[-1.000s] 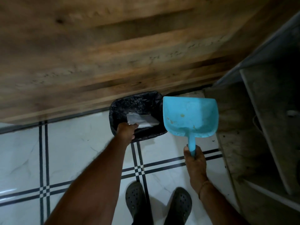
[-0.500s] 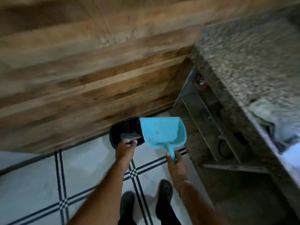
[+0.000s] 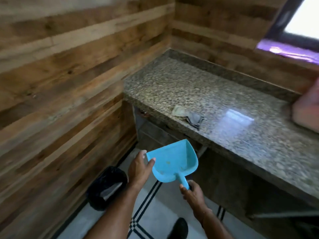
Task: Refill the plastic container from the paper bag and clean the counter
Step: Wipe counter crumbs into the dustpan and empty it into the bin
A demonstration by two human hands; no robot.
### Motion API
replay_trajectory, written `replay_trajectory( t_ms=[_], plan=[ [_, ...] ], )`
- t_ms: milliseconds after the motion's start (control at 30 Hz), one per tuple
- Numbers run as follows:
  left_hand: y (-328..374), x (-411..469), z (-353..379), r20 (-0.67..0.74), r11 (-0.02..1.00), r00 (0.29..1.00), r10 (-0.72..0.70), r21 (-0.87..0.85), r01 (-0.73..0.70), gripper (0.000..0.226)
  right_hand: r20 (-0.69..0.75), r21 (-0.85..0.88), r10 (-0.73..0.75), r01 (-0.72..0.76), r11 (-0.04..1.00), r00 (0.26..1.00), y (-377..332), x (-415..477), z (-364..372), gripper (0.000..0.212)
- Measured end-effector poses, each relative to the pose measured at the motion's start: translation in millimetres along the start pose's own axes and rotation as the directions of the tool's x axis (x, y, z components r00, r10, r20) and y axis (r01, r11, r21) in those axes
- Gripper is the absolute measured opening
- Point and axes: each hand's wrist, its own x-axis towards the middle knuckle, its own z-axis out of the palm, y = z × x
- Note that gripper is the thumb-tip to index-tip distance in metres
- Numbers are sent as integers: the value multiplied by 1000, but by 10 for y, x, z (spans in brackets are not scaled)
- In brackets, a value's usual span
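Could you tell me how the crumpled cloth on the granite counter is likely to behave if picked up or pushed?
The cloth lies creased and low, so it is probably floppy and light, drooping when lifted. The counter looks polished, with a bright reflection, so a push would likely slide or bunch it, not roll it.

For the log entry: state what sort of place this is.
Probably a home kitchen corner: a speckled granite counter with a cloth on it, a black-lined bin on the tiled floor, and a blue dustpan held in the right hand.
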Motion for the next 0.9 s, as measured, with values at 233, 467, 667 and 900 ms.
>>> replay_trajectory(
  t_ms=[233,467,667,900],
  plan=[
    [576,315,468,196,913,940,280,249,-324,62,-82,129,118,-107,986,990,230,-109,-632,27],
    [1163,674,1078,257,883,911,322,267,-387,65,-101,174,232,-212,962,967,540,140,-981,16],
    [1424,1105,1443,341,854,883,321,299,-426,66,-142,211,284,-251,945,948,505,383,-1078,17],
    [1681,1888,1675,387,781,844,371,361,-509,53,-180,285,363,-305,909,914,351,662,-929,19]
  ],
)
